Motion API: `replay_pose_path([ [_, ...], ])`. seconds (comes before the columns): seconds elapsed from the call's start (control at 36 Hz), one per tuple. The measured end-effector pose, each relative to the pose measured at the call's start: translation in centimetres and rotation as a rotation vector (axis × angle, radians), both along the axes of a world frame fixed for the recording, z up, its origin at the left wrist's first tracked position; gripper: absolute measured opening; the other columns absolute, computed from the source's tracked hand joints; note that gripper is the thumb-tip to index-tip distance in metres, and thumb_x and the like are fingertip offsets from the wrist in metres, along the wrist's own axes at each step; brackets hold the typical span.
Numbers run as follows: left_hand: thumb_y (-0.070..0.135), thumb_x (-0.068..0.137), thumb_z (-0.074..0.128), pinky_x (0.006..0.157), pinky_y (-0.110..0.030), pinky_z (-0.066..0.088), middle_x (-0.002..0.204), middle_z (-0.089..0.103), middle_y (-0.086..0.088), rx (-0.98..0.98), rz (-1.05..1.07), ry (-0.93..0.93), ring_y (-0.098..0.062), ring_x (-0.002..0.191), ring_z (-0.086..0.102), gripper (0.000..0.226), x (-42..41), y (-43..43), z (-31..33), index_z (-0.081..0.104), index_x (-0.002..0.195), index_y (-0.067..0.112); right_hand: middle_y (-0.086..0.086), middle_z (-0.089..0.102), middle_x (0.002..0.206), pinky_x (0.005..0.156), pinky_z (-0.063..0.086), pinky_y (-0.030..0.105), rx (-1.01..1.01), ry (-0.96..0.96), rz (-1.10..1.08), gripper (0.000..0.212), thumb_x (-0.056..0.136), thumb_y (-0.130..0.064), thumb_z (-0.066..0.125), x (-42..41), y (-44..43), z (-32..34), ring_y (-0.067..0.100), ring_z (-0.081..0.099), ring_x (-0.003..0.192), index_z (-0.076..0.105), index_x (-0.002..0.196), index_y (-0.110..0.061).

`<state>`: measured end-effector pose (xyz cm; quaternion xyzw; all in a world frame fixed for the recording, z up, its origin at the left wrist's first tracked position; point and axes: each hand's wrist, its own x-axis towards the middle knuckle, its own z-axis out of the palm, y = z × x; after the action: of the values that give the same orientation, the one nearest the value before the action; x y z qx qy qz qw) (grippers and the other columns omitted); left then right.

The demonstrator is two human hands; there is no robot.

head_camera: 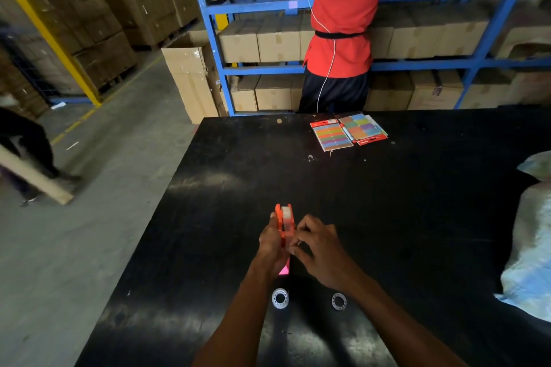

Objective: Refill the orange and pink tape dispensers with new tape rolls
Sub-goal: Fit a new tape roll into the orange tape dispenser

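Observation:
The orange tape dispenser (283, 222) stands on edge over the black table (417, 217), with a clear tape roll seated in its top. My left hand (272, 243) grips its left side. My right hand (320, 250) pinches at the dispenser's right side with fingertips together. A bit of the pink dispenser (283, 270) shows just below my hands, mostly hidden by them. Two clear tape rolls lie flat nearer me: one (280, 298) by my left forearm and one (339, 301) by my right wrist.
Two packs of coloured sticky tabs (348, 131) lie at the table's far edge. A person in a red shirt (340, 24) stands behind it at blue shelving with cartons. White plastic bags (530, 247) sit at the right. Another person walks on the left floor.

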<state>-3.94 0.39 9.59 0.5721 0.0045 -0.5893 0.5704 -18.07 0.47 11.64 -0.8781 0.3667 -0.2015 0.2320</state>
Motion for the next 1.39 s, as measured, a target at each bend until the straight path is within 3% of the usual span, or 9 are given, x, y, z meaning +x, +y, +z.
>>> replay_pose_path([
  [0.14,0.036,0.098,0.049,0.081,-0.041,0.054,0.088,0.067,-0.018,-0.034,-0.002,0.025,-0.027,0.079,0.065,0.036,-0.5,-0.2,-0.2,0.064,0.102,0.003,-0.016,0.040,0.101,0.082,0.027,0.023,-0.084,0.046,-0.087,0.004,0.089,-0.031,0.062,0.2,0.6,-1.1,-0.001,0.042,0.097,0.063,0.092,-0.031],
  [0.25,0.041,0.097,0.049,0.096,-0.047,0.053,0.112,0.069,-0.023,-0.012,-0.024,0.050,-0.033,0.101,0.068,0.043,-0.9,0.0,-0.4,0.062,0.114,0.003,-0.013,0.046,0.103,0.083,0.031,0.025,-0.126,0.046,-0.127,0.009,0.089,-0.033,0.060,0.1,1.2,-2.1,0.004,0.046,0.098,0.064,0.097,-0.031],
  [0.44,0.041,0.097,0.048,0.058,-0.036,0.059,0.094,0.068,-0.022,-0.016,-0.006,0.068,-0.027,0.067,0.071,0.051,-0.6,0.1,-0.3,0.058,0.122,-0.002,-0.015,0.053,0.097,0.080,0.036,0.028,-0.145,-0.184,-0.232,0.003,0.087,-0.033,0.068,-1.1,1.6,-2.3,0.002,0.051,0.092,0.069,0.090,-0.031],
  [0.61,0.037,0.099,0.045,0.103,-0.053,0.047,0.095,0.072,-0.024,-0.051,-0.060,0.006,-0.033,0.084,0.070,0.048,-1.7,-0.1,-1.8,0.059,0.119,-0.004,-0.011,0.063,0.085,0.068,0.044,0.012,0.271,-0.355,-0.387,0.006,0.087,-0.021,0.070,-1.8,-1.4,-2.5,-0.002,0.062,0.077,0.073,0.083,-0.026],
  [0.81,0.034,0.102,0.037,0.066,-0.035,0.054,0.061,0.074,-0.009,-0.062,-0.219,-0.090,-0.019,0.055,0.071,0.046,-3.6,-0.3,-3.0,0.064,0.078,0.006,-0.002,0.076,0.085,0.069,0.059,0.030,0.605,-0.415,-0.389,0.004,0.086,-0.019,0.073,-3.2,-2.4,-4.9,0.012,0.074,0.075,0.072,0.088,-0.022],
  [1.03,0.045,0.102,0.027,0.075,-0.038,0.056,0.077,0.074,-0.013,-0.030,-0.394,-0.116,-0.022,0.069,0.072,0.057,-5.3,-0.9,-6.1,0.067,0.086,0.009,0.014,0.074,0.087,0.051,0.050,0.018,0.781,-0.428,-0.470,0.010,0.086,-0.009,0.072,-4.9,-2.9,-7.2,0.021,0.074,0.068,0.063,0.085,-0.013],
  [1.17,0.059,0.089,0.047,0.089,-0.060,0.054,0.100,0.072,-0.023,-0.003,-0.443,-0.469,-0.040,0.093,0.070,0.056,-4.6,-2.1,-12.6,0.066,0.101,0.008,0.014,0.069,0.084,0.044,0.048,0.019,0.837,-0.370,-0.531,0.014,0.085,0.003,0.067,-5.7,-4.0,-9.8,0.017,0.069,0.058,0.061,0.087,-0.010],
  [1.28,0.023,0.084,0.057,0.089,-0.057,0.055,0.096,0.076,-0.014,-0.052,-0.521,-0.599,-0.037,0.091,0.072,0.020,-4.6,-1.9,-13.2,0.073,0.094,0.019,0.005,0.065,0.071,0.043,0.047,0.018,0.799,-0.310,-0.548,0.021,0.084,0.008,0.064,-5.9,-5.0,-12.0,0.006,0.065,0.049,0.060,0.082,-0.012],
  [1.39,0.008,0.086,0.057,0.087,-0.051,0.058,0.094,0.078,-0.013,-0.066,-0.561,-0.596,-0.036,0.091,0.073,0.031,-4.8,-1.8,-13.2,0.077,0.087,0.031,0.001,0.068,0.070,0.056,0.057,0.035,0.746,-0.288,-0.565,0.032,0.081,0.007,0.066,-5.9,-5.5,-15.1,0.018,0.069,0.062,0.060,0.074,-0.024],
])
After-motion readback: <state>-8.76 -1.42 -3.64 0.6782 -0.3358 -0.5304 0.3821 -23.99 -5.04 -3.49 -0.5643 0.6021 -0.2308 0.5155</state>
